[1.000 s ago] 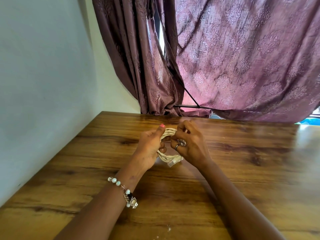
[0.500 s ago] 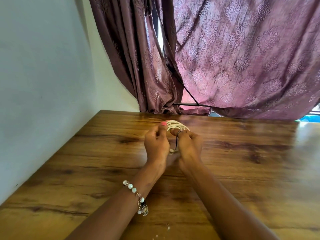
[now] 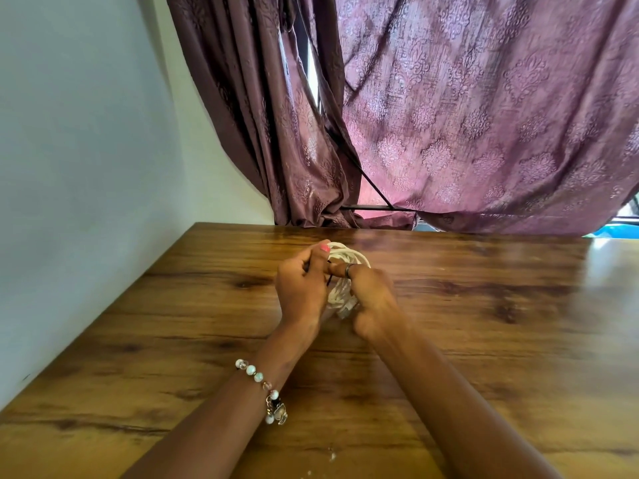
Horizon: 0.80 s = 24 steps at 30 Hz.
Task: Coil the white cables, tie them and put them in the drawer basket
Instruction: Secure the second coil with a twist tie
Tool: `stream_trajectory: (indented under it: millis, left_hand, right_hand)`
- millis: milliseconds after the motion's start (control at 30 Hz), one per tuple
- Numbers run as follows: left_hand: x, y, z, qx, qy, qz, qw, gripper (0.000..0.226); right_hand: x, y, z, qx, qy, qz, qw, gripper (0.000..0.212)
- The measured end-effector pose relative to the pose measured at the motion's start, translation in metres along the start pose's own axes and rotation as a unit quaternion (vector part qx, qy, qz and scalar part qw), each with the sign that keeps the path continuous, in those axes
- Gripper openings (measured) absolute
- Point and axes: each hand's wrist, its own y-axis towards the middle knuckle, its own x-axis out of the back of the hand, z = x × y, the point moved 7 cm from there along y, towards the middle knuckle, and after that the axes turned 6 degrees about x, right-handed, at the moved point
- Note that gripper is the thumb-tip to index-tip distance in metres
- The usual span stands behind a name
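Observation:
A coiled white cable is held upright between both hands above the wooden table. My left hand grips the coil's left side, its thumb pressed over the top loops. My right hand holds the right side, a ringed finger curled across the coil. A thin black tie shows between the two hands. The cable's plug end peeks out low between the palms. The drawer basket is not in view.
A pale wall runs along the table's left edge. Purple patterned curtains hang behind the table's far edge. A few pale crumbs lie on the wood near me.
The hands have turned the coil from lying sideways to standing upright and have drawn closer together. The black tie has come into view between them.

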Motion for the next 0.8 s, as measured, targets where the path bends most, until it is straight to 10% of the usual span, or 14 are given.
stream_trajectory:
  millis: [433,500,667,800]
  left_hand:
    - [0.005,0.009,-0.002,0.011,0.026,0.031,0.999,0.016]
    - [0.006,0.009,-0.003,0.008,0.03,0.023,0.999,0.015]
    - [0.01,0.01,-0.006,0.003,0.037,0.011,0.999,0.017]
    - [0.013,0.012,-0.006,0.01,0.029,0.004,1.0,0.018]
  right_hand:
    - [0.009,-0.021,0.047,0.098,-0.233,0.142,0.957,0.014]
    - [0.009,-0.013,0.052,0.197,-0.358,0.127,0.904,0.017]
    - [-0.009,-0.024,0.063,0.402,-0.671,0.047,0.622,0.015]
    - [-0.016,-0.026,0.064,0.445,-0.603,0.082,0.657,0.024]
